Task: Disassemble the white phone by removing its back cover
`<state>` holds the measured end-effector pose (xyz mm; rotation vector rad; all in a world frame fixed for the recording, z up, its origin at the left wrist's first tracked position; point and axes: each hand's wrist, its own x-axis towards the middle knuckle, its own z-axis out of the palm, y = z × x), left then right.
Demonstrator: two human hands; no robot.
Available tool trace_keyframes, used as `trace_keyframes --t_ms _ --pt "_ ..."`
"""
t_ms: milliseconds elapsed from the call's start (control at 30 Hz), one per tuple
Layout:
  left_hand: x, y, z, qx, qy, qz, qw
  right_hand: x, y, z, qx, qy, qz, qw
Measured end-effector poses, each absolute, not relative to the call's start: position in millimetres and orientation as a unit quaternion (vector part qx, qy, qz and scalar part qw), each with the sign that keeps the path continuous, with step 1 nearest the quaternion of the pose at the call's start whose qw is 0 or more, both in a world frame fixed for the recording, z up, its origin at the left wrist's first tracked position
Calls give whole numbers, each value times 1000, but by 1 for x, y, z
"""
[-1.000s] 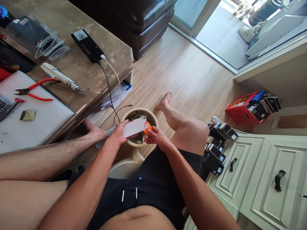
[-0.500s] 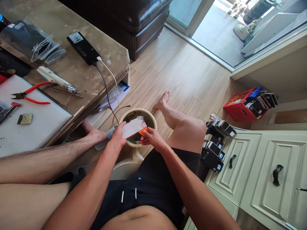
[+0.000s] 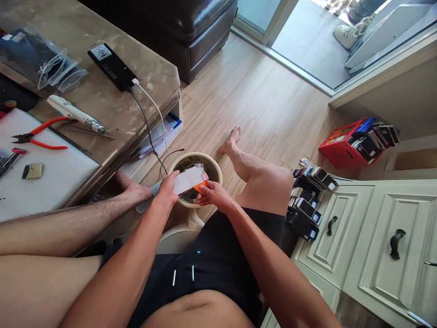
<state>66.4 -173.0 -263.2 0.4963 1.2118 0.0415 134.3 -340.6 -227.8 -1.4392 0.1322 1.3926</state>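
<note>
My left hand (image 3: pixel 167 187) is closed on the left end of a smartphone (image 3: pixel 186 181) with a plain pale face upward. A small red-outlined square marks its far right corner. Pinched in my right hand (image 3: pixel 214 196) is a thin orange plastic piece (image 3: pixel 200 186), which lies against the phone's near right edge. Whether it reaches under that edge, I cannot tell. Both hands hold these over a round cream bin (image 3: pixel 220 173) with dark contents, standing between my legs.
To the left, a table (image 3: pixel 150 59) bears a black charger (image 3: pixel 111 66), a white electric screwdriver (image 3: pixel 75 113), red-handled cutters (image 3: pixel 48 125) and a white mat (image 3: pixel 51 182). Two cables (image 3: pixel 160 120) hang beside the bin. Stacked phones (image 3: pixel 303 209) and a red crate (image 3: pixel 336 143) are right.
My right hand and the orange piece have slid slightly left along the phone's near edge. My left hand keeps its hold. The whole view has shifted a little.
</note>
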Motion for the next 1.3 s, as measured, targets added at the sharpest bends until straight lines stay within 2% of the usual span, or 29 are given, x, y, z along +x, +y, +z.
trace_keyframes --t_ms 833,1300 --pt "68 -183 -277 243 586 75 769 113 -332 -240 -574 66 608 544" --pt "73 -173 -274 265 589 65 761 133 -339 -241 -569 41 643 510"
